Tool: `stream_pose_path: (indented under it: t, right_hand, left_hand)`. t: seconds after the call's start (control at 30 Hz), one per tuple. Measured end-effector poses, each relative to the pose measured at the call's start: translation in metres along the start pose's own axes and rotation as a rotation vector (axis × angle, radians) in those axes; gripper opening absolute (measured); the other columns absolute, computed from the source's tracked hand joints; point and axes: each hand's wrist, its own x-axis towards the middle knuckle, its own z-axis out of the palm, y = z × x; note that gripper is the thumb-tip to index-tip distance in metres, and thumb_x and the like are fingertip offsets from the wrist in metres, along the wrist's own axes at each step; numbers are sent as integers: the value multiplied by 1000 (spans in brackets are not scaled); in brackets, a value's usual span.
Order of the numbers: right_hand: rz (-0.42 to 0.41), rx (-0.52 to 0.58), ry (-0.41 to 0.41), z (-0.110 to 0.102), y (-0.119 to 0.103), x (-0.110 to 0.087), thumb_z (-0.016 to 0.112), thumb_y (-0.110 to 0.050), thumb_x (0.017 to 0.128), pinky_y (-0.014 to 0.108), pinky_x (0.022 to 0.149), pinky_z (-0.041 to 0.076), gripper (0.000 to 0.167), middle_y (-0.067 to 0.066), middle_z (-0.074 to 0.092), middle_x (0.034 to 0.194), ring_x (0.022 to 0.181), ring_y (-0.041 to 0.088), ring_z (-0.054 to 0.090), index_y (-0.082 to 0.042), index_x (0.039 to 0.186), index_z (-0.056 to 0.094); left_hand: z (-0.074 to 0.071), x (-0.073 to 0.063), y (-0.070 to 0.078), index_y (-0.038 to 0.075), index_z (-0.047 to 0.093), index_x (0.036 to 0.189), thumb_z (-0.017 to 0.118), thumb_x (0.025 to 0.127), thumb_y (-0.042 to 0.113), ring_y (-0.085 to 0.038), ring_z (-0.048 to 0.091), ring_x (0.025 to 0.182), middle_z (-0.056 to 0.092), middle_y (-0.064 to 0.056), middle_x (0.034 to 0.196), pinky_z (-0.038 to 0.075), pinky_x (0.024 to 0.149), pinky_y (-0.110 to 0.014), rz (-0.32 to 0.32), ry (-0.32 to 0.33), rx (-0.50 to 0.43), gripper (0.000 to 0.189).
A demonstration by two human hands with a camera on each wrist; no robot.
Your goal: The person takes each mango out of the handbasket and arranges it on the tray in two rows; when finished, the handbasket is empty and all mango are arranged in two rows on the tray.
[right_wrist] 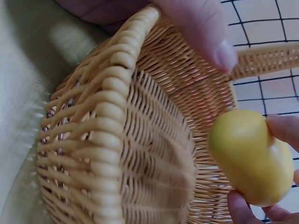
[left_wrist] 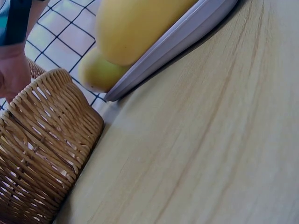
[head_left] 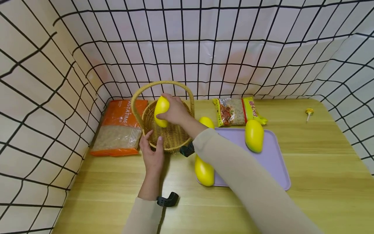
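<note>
My right hand (head_left: 176,110) holds a yellow mango (head_left: 161,112) above the inside of a wicker basket (head_left: 170,138), below its arched handle. In the right wrist view, the fingers (right_wrist: 285,130) pinch the mango (right_wrist: 250,156) from both sides. My left hand (head_left: 153,157) grips the basket's near-left rim, its thumb (right_wrist: 205,37) reaching over to the inner side. The part of the basket floor that shows is bare wicker. More mangoes lie at a purple tray (head_left: 274,162): one (head_left: 204,172) at its near-left corner, one (head_left: 254,136) at its far side and one (head_left: 206,122) partly behind my right forearm.
An orange-and-clear bag (head_left: 118,128) lies left of the basket. Behind the tray is a yellow food packet (head_left: 233,112). A lollipop (head_left: 309,112) sits at the far right of the wooden table (head_left: 315,182). Black-gridded white walls (head_left: 198,48) enclose the back and sides.
</note>
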Motion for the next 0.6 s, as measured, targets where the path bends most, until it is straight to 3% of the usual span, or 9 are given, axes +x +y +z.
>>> stream_pose_path:
  t: [0.1, 0.33, 0.6]
  right_hand:
    - [-34, -53, -25, -8, -4, -5, 84, -32, 85, 47, 101, 53, 93, 12, 38, 158, 130, 30, 54, -27, 161, 31]
    - [-111, -138, -45, -25, -23, -19, 85, -34, 83, 43, 99, 55, 93, 12, 40, 159, 128, 28, 56, -24, 160, 34]
    - [-205, -257, -120, -34, -31, -60, 85, -36, 82, 46, 102, 53, 90, 7, 47, 157, 136, 25, 49, -22, 158, 38]
  left_hand:
    - [0, 1, 0, 13, 53, 141, 65, 100, 24, -35, 23, 155, 28, -14, 163, 20, 125, -58, -18, -3, 12, 44]
    - [0, 11, 4, 15, 52, 141, 64, 100, 27, -34, 23, 155, 27, -14, 163, 20, 125, -57, 3, -24, -3, 45]
    - [1, 0, 0, 19, 53, 139, 64, 99, 25, -35, 20, 156, 24, -11, 166, 20, 125, -59, -55, -18, 15, 42]
